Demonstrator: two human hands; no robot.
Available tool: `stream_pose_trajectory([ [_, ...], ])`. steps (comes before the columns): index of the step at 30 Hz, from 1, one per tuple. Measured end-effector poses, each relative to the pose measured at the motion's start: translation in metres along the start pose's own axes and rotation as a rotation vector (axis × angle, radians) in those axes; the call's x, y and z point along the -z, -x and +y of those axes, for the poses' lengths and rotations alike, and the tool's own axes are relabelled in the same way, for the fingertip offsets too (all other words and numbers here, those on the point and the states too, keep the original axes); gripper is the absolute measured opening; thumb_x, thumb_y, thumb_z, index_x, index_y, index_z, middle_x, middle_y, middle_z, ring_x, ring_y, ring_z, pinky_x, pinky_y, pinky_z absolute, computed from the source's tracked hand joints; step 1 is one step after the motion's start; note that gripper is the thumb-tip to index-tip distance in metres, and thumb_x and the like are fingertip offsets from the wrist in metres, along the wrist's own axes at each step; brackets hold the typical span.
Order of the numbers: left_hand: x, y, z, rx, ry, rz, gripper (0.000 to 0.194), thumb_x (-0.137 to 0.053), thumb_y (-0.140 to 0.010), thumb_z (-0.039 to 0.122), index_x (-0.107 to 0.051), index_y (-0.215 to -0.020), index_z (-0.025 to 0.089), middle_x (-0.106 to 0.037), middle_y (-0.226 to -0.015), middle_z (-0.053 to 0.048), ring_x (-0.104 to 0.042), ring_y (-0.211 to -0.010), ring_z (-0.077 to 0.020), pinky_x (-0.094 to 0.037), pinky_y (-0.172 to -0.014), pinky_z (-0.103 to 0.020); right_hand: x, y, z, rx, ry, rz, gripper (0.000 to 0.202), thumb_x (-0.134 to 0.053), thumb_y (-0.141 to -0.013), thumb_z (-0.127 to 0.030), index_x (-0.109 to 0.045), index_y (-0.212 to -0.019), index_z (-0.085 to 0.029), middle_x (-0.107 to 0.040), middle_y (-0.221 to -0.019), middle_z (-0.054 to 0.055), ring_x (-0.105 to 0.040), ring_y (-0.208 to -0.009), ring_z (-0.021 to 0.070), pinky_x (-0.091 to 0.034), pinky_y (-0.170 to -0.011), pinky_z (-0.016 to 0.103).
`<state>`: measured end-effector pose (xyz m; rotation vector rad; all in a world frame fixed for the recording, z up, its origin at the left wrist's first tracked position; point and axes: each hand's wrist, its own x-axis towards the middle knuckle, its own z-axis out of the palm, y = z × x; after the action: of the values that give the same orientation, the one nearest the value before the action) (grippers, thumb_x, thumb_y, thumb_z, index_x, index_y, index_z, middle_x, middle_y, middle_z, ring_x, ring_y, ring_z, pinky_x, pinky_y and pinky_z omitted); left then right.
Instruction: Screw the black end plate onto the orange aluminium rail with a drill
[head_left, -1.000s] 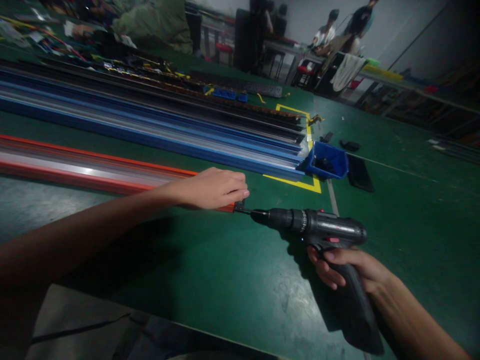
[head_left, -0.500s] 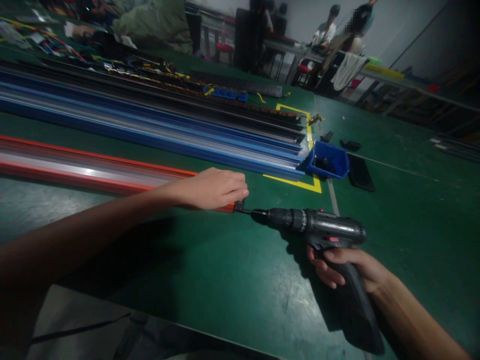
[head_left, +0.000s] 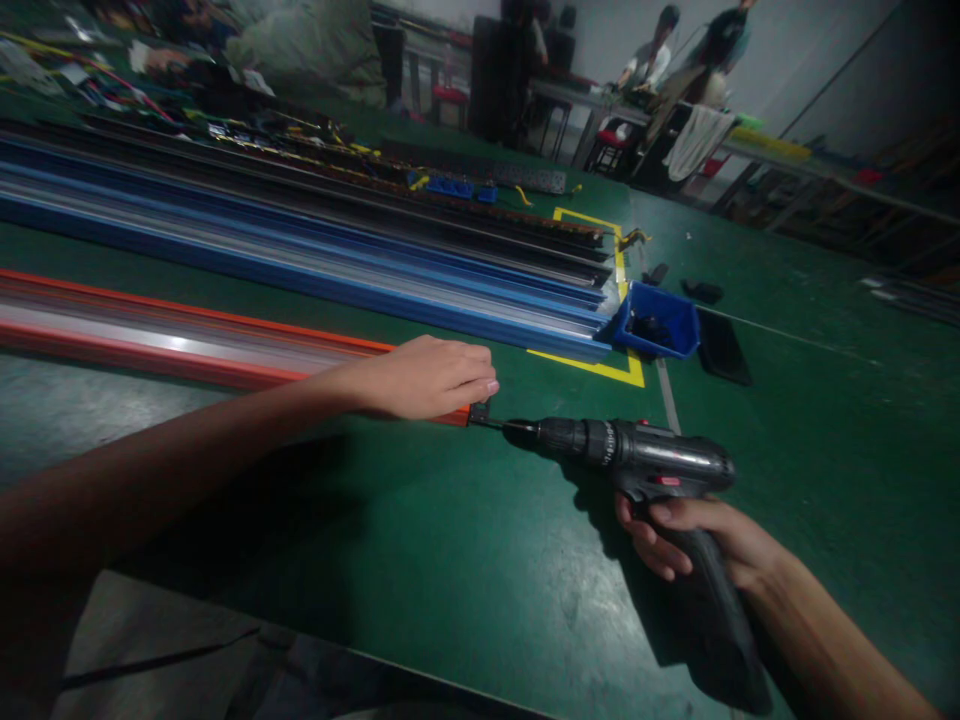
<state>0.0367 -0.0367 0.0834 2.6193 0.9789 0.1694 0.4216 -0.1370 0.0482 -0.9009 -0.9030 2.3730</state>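
My right hand (head_left: 701,535) grips a black cordless drill (head_left: 652,455) by its handle, with the drill lying roughly level and pointing left. Its long thin bit (head_left: 491,424) meets a small black end piece (head_left: 480,410) at the right end of a long orange-edged metal profile (head_left: 225,345). Across that end lies my left hand (head_left: 427,378), fingers curled over the profile and pressing it to the green table (head_left: 450,560). The underside of the left hand is hidden.
Behind the profile lie several long blue profiles (head_left: 300,255) and black profiles (head_left: 375,205). A blue bin (head_left: 660,320) with dark parts stands at their right end, beside a flat black object (head_left: 721,347). Yellow tape (head_left: 589,370) marks the table. People sit and stand at the back.
Almost nothing differs. Both hands, the drill and the orange-edged profile keep their places; a person in the background has shifted slightly.
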Motion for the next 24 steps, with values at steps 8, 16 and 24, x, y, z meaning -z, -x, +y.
stream_pose_trajectory([
  [8,0.0,-0.0001,-0.0003,0.004,0.009,0.001,0.05,-0.029,-0.109,0.05,-0.07,-0.098,0.023,-0.068,-0.1,-0.003,-0.064,-0.09,-0.0178,-0.039,-0.075,-0.031,0.0011,-0.0003,0.0004,-0.006,-0.007,0.011,0.026,-0.079,-0.09,-0.026,-0.078,-0.107,-0.007,-0.067,-0.078,0.004,-0.054,-0.05,0.0058,-0.056,-0.055,0.021],
  [16,0.0009,0.0001,0.0014,0.01,0.007,-0.004,0.048,-0.03,-0.109,0.049,-0.068,-0.098,0.022,-0.067,-0.101,-0.003,-0.063,-0.09,-0.0175,-0.039,-0.075,-0.031,0.0024,0.0003,0.0011,-0.005,-0.012,0.011,0.024,-0.079,-0.091,-0.025,-0.079,-0.106,-0.007,-0.067,-0.077,0.004,-0.056,-0.051,0.0064,-0.058,-0.056,0.021],
  [24,-0.0003,-0.0001,0.0006,0.01,-0.005,0.002,0.048,-0.03,-0.109,0.05,-0.068,-0.097,0.023,-0.068,-0.1,-0.003,-0.064,-0.091,-0.0176,-0.038,-0.075,-0.03,-0.0002,0.001,0.0003,-0.001,-0.021,0.027,0.024,-0.081,-0.089,-0.025,-0.08,-0.103,-0.006,-0.069,-0.075,0.005,-0.057,-0.05,0.0069,-0.058,-0.056,0.021],
])
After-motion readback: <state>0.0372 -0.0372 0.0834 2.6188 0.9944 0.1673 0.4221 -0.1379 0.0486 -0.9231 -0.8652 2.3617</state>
